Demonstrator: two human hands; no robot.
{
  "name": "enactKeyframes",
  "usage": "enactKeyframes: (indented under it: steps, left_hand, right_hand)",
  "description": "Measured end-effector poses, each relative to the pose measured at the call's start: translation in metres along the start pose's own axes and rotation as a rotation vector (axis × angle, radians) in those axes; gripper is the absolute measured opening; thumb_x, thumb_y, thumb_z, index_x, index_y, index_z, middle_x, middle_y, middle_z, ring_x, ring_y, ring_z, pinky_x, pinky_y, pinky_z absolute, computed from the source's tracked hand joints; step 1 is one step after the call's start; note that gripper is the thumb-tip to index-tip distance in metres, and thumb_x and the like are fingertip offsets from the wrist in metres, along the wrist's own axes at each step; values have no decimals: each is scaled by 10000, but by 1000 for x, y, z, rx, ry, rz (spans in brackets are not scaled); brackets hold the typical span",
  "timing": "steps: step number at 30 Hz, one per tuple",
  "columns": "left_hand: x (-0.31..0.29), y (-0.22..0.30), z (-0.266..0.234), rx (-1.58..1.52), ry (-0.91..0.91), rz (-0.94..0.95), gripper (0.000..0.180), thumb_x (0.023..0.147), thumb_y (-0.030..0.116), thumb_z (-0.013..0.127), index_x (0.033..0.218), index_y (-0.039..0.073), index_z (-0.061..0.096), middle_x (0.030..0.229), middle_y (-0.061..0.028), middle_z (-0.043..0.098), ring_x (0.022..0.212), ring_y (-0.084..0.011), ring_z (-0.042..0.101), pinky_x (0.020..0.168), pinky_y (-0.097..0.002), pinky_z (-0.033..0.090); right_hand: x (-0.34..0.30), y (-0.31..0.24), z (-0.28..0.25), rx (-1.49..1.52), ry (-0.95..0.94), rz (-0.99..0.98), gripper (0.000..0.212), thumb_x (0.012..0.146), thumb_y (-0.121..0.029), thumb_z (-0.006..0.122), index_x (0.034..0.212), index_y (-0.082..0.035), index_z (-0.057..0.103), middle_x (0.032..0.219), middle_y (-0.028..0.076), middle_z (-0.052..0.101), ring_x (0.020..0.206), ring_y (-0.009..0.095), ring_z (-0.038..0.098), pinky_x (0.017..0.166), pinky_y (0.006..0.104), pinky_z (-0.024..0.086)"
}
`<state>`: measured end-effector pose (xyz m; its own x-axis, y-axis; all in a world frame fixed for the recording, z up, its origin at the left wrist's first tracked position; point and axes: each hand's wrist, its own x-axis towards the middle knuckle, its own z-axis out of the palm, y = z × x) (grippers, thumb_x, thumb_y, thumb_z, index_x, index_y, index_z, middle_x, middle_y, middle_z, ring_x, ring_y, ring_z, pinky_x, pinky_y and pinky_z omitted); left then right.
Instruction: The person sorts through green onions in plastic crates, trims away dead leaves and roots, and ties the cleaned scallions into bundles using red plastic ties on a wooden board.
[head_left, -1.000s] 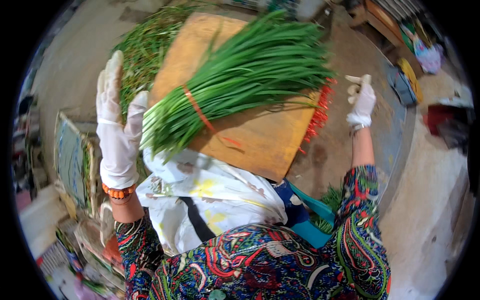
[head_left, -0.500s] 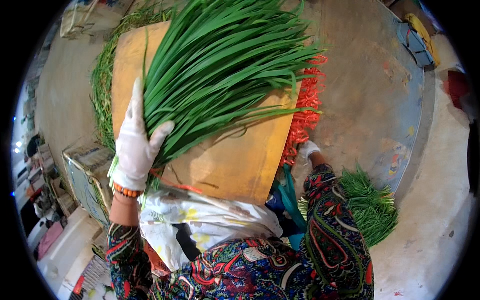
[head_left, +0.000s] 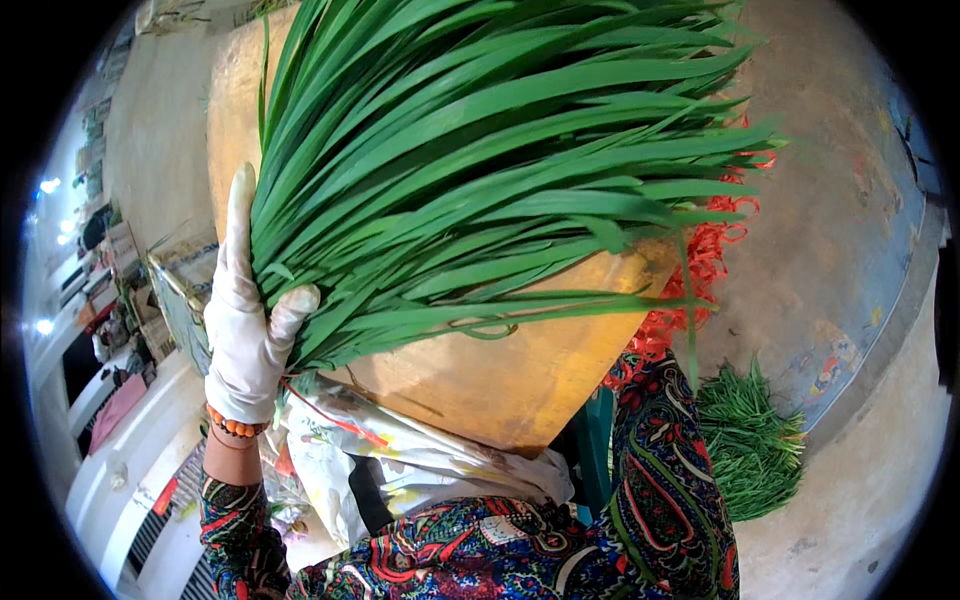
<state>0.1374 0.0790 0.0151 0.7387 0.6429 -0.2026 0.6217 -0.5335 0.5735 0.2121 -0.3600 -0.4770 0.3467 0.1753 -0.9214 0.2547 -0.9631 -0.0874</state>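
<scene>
A large bunch of long, flat green garlic chives (head_left: 480, 150) fans out over a yellow-brown board (head_left: 500, 390). My left hand (head_left: 245, 340), in a white glove, grips the bunch at its lower left end. The thumb lies on top of the leaves and the fingers run along their far left side. Red plastic ties (head_left: 705, 265) hang in a cluster at the board's right edge. My right sleeve (head_left: 665, 450) reaches up to these ties, and the right hand itself is hidden behind the board's edge and the ties.
Another heap of chives (head_left: 750, 440) lies on the floor to my right. A white patterned apron (head_left: 430, 440) covers my lap under the board. A box (head_left: 185, 290) stands to the left of the board. Greenish-blue plastic (head_left: 597, 440) shows by my right arm.
The chives and board appear larger and closer, and the view has shifted. My right hand, visible beside the red ties before, has gone out of sight. The left hand keeps its grip.
</scene>
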Motion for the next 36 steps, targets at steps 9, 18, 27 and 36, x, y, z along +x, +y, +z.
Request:
enactKeyframes:
  steps: [9, 18, 27, 36]
  left_hand:
    - [-1, -3, -7, 139, 26, 123, 879, 719, 429, 675, 1382, 51, 240, 1198, -186, 504, 1108, -304, 485, 943, -357, 361]
    - [-6, -15, -1, 317, 137, 245, 856, 712, 380, 683, 1378, 75, 238, 1170, -203, 508, 1022, -352, 532, 843, -371, 446]
    - [-73, 33, -29, 45, 382, 811, 727, 763, 504, 499, 1330, 68, 370, 1342, -163, 358, 1242, -370, 319, 1019, -478, 258]
    - [-192, -43, -29, -918, 406, 445, 282, 920, 264, 420, 990, 36, 570, 1040, -161, 588, 998, -312, 549, 887, -409, 418]
  right_hand:
    - [-53, 27, -117, 1269, 159, 322, 268, 842, -62, 461, 1096, -35, 540, 1067, 105, 571, 987, 298, 554, 844, 425, 470]
    - [-232, -34, -339, 1970, 302, -959, 462, 851, -137, 509, 1266, 38, 406, 1309, 123, 434, 1232, 217, 386, 956, 313, 398]
    - [-450, -273, -308, 1190, -391, -1423, 632, 851, -153, 522, 1366, 31, 204, 1334, 154, 393, 1217, 222, 405, 958, 309, 390]
    - [-484, -340, -224, -33, -653, -1039, 357, 894, -212, 499, 1196, -22, 481, 1140, 111, 557, 1030, 199, 548, 887, 298, 426]
